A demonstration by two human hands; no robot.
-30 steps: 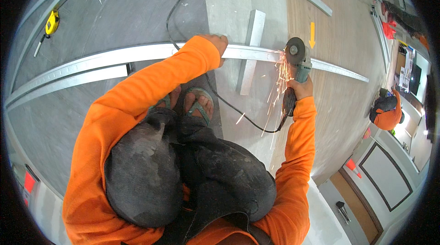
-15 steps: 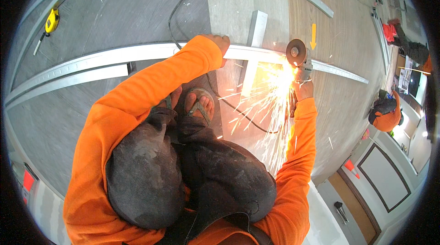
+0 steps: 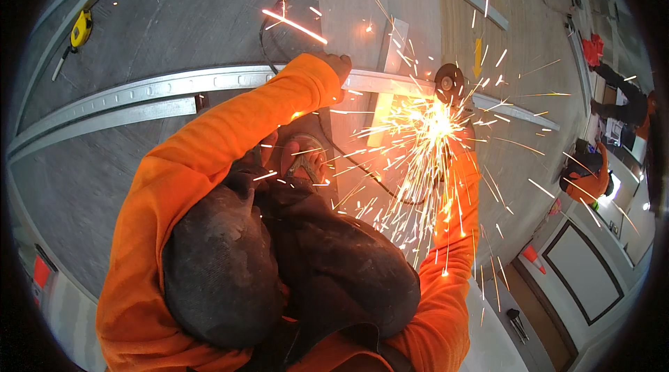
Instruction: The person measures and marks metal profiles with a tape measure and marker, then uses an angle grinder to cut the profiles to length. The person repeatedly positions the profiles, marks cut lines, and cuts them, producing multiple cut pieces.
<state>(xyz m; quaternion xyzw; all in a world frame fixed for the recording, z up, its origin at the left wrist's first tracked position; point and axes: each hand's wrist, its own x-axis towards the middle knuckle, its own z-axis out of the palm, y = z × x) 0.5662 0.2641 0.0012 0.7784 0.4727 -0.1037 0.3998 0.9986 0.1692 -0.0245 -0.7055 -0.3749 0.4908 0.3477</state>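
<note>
Yellow tape measure point(image 3: 81, 28) lies left; sparks point(image 3: 435, 132) obscure the grinder point(image 3: 449, 83).

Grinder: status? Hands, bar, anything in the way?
Left hand gripping metal bar. Right hand on grinder, partly lost in glare. Sparks hiding contact point, spraying over right sleeve.

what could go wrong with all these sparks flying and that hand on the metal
Sparks could singe the orange right sleeve or burn the sandalled feet, whose toes are exposed. The black cord runs through the spray and might get scorched. If the metal channel shifted, the grinding disc might kick, with the bare left hand gripping that same channel.
</note>
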